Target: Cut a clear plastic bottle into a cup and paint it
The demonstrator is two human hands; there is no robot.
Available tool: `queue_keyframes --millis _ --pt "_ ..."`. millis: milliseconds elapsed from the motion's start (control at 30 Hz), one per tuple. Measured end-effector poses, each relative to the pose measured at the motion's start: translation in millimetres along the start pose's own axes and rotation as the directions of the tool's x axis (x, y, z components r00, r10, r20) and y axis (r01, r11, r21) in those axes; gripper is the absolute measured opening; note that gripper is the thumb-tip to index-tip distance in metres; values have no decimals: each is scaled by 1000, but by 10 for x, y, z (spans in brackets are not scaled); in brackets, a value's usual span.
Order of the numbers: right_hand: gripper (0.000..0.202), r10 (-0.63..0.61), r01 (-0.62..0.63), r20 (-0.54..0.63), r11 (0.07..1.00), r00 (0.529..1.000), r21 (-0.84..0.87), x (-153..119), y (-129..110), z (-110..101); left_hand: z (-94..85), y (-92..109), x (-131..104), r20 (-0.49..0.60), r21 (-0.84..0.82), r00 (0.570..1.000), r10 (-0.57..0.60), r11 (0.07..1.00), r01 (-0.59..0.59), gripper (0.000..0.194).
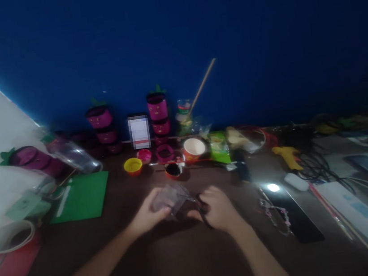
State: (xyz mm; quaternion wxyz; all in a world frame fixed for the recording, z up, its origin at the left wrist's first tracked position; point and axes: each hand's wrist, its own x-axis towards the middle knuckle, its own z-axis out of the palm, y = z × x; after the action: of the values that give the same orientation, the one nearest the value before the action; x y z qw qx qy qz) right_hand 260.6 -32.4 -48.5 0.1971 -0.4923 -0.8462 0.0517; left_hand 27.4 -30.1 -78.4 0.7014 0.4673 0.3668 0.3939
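Observation:
In the middle of the dark table, my left hand grips a clear plastic piece, its thumb lying across the near side. The plastic looks thin and rounded, perhaps part of a bottle or cup; blur hides its exact shape. My right hand is closed around the dark handles of a pair of scissors. The blades point left and reach the right side of the plastic. Just beyond my hands stands a small cup with dark contents.
Yellow and pink paint cups, a white-and-red tub and purple bottle figures stand behind. Green foam sheet lies left. Right are a phone, a beaded bracelet, a yellow glue gun and cables.

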Motion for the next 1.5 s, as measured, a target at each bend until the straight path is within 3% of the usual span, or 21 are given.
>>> queue_keyframes --millis 200,533,800,1033,1400,1500 --pt "49 -24 23 28 999 999 33 -26 53 37 -14 9 12 26 -2 999 -30 1000 30 54" --pt "57 -6 6 0 997 1000 73 -14 113 43 -25 22 17 -51 57 999 -5 998 8 51" --pt "50 170 -172 28 976 985 134 30 95 44 -54 54 51 -166 88 985 46 996 -32 54" --pt "45 131 -142 114 985 985 97 19 -14 5 -41 31 32 -104 47 993 59 997 -54 53" --pt "46 74 -74 55 997 996 -14 6 -53 -48 -44 -6 17 -65 34 998 19 999 -17 57" --pt "45 41 -40 27 999 999 -7 -2 -56 -50 -62 -23 19 -3 20 1000 -12 1000 12 55"
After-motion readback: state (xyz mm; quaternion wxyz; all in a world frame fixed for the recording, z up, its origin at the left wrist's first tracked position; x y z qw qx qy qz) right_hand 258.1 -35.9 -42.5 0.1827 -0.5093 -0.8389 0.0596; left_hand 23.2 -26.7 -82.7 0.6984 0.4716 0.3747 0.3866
